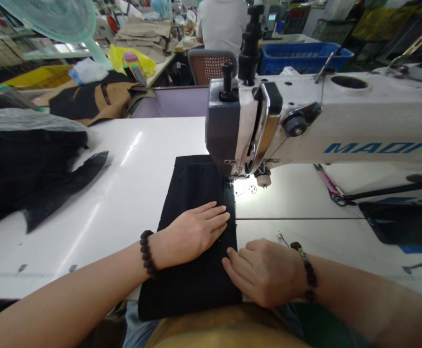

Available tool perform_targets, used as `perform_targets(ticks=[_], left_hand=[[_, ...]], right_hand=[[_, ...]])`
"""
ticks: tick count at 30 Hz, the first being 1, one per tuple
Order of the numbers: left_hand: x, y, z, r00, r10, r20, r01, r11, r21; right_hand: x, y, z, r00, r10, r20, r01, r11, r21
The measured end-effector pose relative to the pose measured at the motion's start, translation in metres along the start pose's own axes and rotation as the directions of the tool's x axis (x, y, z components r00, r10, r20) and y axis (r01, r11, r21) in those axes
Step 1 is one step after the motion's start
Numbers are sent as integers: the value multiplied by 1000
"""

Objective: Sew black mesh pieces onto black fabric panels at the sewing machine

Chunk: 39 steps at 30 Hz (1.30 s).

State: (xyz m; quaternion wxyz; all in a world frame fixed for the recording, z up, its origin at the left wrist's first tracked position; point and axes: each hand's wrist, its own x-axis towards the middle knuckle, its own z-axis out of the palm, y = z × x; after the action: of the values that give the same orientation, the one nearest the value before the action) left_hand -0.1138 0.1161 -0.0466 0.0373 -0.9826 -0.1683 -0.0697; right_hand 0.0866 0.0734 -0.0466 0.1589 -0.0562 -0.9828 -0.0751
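A black fabric panel (196, 285) lies lengthwise under the needle area of a white sewing machine (305, 116), its near end hanging over the table edge. My left hand (192, 232) rests flat on the panel with fingers stretched out, close to its right edge. Nearer to me, my right hand (265, 273) is closed, its curled fingers at the panel's right edge; the thumb is hidden. The presser foot (231, 181) sits at the panel's far right edge, lit by the machine lamp.
Dark cloth pieces (25, 169) are heaped on the table's left side. At right lie pink-handled snips (328, 183) and a black flat device (402, 222). Beyond are a fan (58, 19), a blue crate (301, 55) and a seated person (222, 24).
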Motion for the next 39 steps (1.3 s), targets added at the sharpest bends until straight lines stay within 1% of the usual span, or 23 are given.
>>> perform_targets(ticks=[6, 11, 14, 18, 22, 25, 30, 35, 39], left_hand=[[1, 1, 1, 999, 15, -36, -15, 1000, -11], [5, 3, -1, 1000, -16, 8, 17, 999, -47], [7, 8, -2, 999, -36, 35, 36, 999, 1], [9, 20, -1, 999, -50, 17, 49, 998, 50], [7, 25, 2, 999, -53, 6, 52, 997, 50], [6, 24, 4, 998, -51, -30, 52, 997, 50], [6, 23, 5, 994, -58, -88, 59, 998, 12], [8, 22, 5, 994, -60, -90, 60, 998, 2], [9, 18, 7, 994, -61, -85, 62, 998, 9]], right_hand=[[-1, 0, 0, 1000, 9, -9, -9, 1000, 10], [-1, 0, 0, 1000, 4, 4, -4, 1000, 8], [-2, 0, 0, 1000, 3, 25, -3, 1000, 14], [-2, -1, 0, 999, 7, 43, -7, 1000, 19], [-2, -2, 1, 1000, 23, 15, -23, 999, 33], [-1, -2, 2, 999, 36, -8, -36, 998, 53], [-1, -1, 2, 999, 52, -11, -51, 997, 62], [-2, 1, 2, 998, 56, 9, -57, 996, 68], [-2, 3, -1, 997, 50, 64, -53, 998, 35]])
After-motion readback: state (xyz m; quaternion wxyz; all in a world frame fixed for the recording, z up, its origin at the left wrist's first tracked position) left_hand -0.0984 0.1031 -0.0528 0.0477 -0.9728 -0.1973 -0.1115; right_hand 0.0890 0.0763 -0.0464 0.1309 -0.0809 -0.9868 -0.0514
